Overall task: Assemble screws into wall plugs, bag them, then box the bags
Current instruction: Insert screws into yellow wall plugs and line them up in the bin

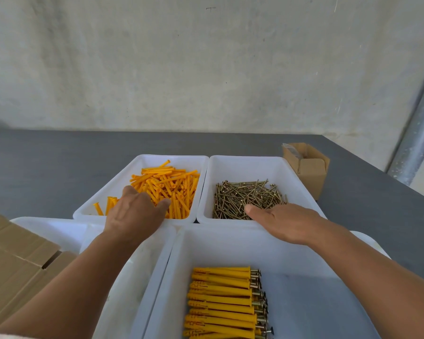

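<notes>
Head view: dark grey matte tabletop (pixel 47 162) against a rough, pale concrete wall (pixel 206 69); a dull metal pipe (pixel 416 143) runs up the far right. Four white rectangular plastic trays with smooth, rounded rims. The far-left tray (pixel 108 192) holds loose orange wall plugs (pixel 167 184): plastic, tubular, flared at one end, heaped at random, with a few strays at its near-left corner. The far-right tray (pixel 250 170), touching it side by side, holds a tangled pile of brass-coloured screws (pixel 247 196), thin and long with flat heads. The near tray (pixel 304 302) holds the assembled plugs (pixel 220 299): yellow-orange, stacked in a neat parallel row, tips pointing left, metal screw heads sticking out on the right. The near-left tray (pixel 132 277) sits just beside it, contents not readable. A small brown corrugated cardboard box (pixel 309 172), flaps open, stands on the tabletop just right of the screw tray. Flat brown cardboard boxes (pixel 15 260) lie at the near left. The left hand (pixel 135 214) is palm down in the plug tray, thumb out to the right, touching the plugs; fingers bend down behind the knuckles, so I can't tell whether it pinches one. The right hand (pixel 287 221) is palm down over the near edge of the screw tray, thumb straight and pointing left, resting on the pile; fingers are hidden, grip unknown.
</notes>
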Demonstrator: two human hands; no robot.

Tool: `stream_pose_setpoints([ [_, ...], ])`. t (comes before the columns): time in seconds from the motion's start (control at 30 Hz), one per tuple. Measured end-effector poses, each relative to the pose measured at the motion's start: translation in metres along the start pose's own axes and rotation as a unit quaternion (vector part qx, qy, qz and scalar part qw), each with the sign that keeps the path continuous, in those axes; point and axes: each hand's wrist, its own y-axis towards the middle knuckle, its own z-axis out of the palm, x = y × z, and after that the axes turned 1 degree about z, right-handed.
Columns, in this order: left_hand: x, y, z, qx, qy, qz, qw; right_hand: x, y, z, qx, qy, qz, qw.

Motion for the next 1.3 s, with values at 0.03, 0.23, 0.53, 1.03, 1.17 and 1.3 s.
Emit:
stream_pose_setpoints([
  [0.03,0.000,0.000,0.000,-0.005,-0.006,-0.004,1.000,0.000,0.000,0.000,0.002,0.000,0.001,1.000],
  [0.23,-0.002,-0.004,-0.003,-0.040,-0.066,-0.014,0.997,0.001,0.001,-0.001,0.009,-0.014,0.009,1.000],
  [0.53,-0.008,-0.003,-0.006,-0.115,-0.181,-0.003,0.977,-0.002,0.006,0.002,-0.020,-0.017,-0.009,1.000],
  [1.03,-0.025,-0.012,-0.012,-0.122,-0.249,0.048,0.960,-0.003,0.012,0.001,-0.056,0.069,0.041,0.995],
  [1.17,-0.027,-0.014,-0.013,-0.097,-0.269,0.045,0.957,-0.003,0.012,-0.003,-0.057,0.102,0.048,0.992],
  [1.3,-0.029,-0.014,-0.012,-0.046,-0.397,0.002,0.917,-0.001,0.009,-0.005,-0.072,0.107,0.046,0.991],
])
